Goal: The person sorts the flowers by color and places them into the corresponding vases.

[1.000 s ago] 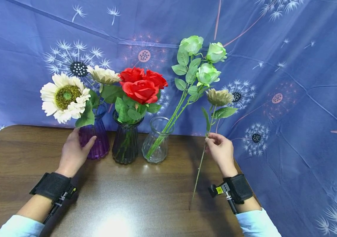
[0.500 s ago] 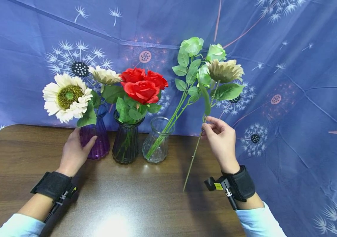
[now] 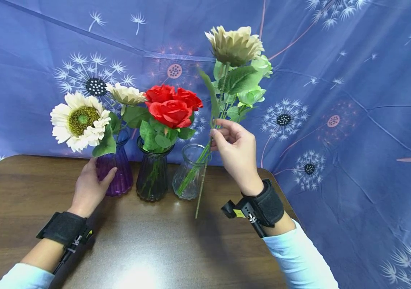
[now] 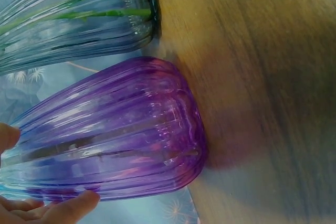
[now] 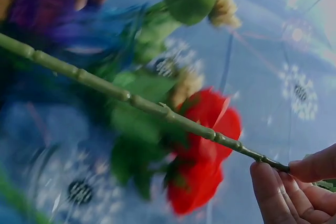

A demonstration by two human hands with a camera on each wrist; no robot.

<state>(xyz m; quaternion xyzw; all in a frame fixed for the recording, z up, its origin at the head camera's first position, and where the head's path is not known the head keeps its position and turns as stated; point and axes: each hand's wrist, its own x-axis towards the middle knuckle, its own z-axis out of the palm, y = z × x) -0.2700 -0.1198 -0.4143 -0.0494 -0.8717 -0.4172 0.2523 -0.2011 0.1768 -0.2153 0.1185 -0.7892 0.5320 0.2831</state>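
My right hand [image 3: 237, 154] pinches the green stem [image 5: 142, 102] of a cream sunflower [image 3: 235, 45] between thumb and fingers. The flower is held upright in the air, overlapping the green roses in the head view, its stem end hanging in front of the clear vase [image 3: 185, 182]. With my left hand [image 3: 88, 188] I grip the purple vase [image 4: 121, 129], thumb on one side and fingers on the other. Two cream sunflowers stand in that vase, a large one [image 3: 82, 120] facing forward and another [image 3: 126, 94] behind it.
A dark grey vase [image 3: 152, 180] holding red roses [image 3: 173, 110] stands between the purple and clear vases. Green roses [image 3: 251, 96] lean right out of the clear vase. The wooden table [image 3: 147, 245] ends at a blue dandelion-print cloth [image 3: 353, 168] behind and to the right.
My right hand has carried the sunflower up and to the left, from the right of the clear vase to in front of the green roses. My left hand stays on the purple vase.
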